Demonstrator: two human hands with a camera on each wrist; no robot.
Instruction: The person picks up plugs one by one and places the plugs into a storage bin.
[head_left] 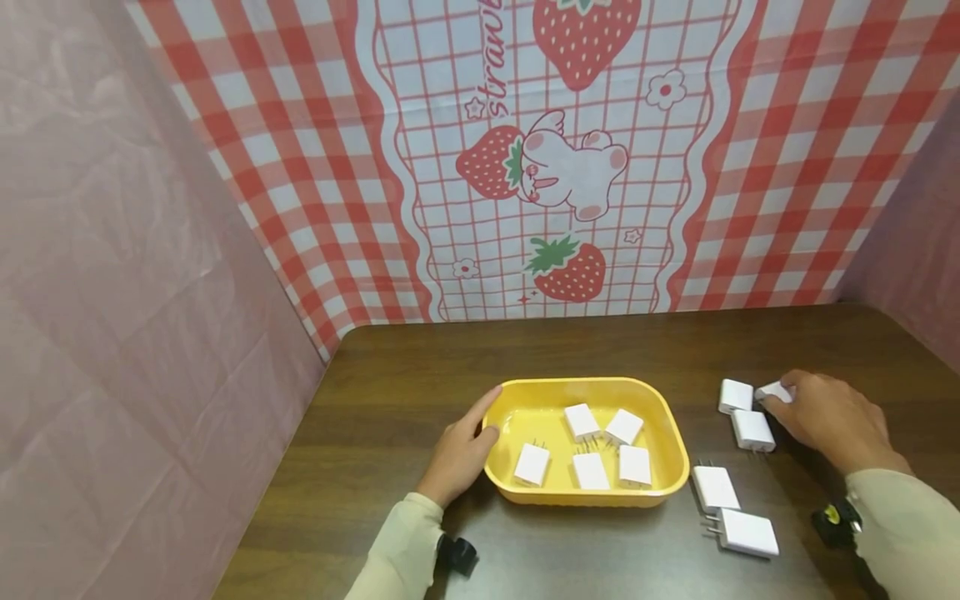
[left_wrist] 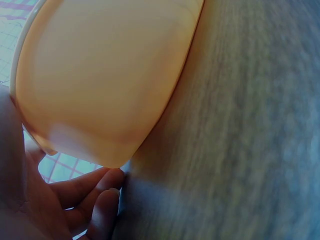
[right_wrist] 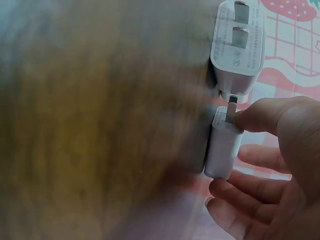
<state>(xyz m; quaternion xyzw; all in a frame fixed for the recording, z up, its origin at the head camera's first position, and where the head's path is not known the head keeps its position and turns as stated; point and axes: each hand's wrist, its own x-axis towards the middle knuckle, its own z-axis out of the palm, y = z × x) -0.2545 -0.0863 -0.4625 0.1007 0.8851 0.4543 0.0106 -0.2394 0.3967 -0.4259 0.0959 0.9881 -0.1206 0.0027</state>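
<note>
On the brown table sits a yellow plastic tray (head_left: 585,498) holding several white charger plugs (head_left: 532,464). My left hand (head_left: 459,452) grips the tray's left end, thumb at the rim and fingers against the outside wall (left_wrist: 105,90). To the right of the tray, my right hand (head_left: 843,421) pinches a white charger plug (head_left: 773,392) at the back of a small group. The right wrist view has the thumb by the prongs of this plug (right_wrist: 223,150) and the fingers near its other end. Right beside it stands another charger plug (right_wrist: 239,45), prong side showing.
Two charger plugs (head_left: 737,396) (head_left: 753,430) lie just left of my right hand. Nearer the front, two more plugs (head_left: 715,488) (head_left: 748,533) lie with prongs showing, right of the tray. A red checked strawberry cloth (head_left: 570,167) hangs behind the table (head_left: 390,367).
</note>
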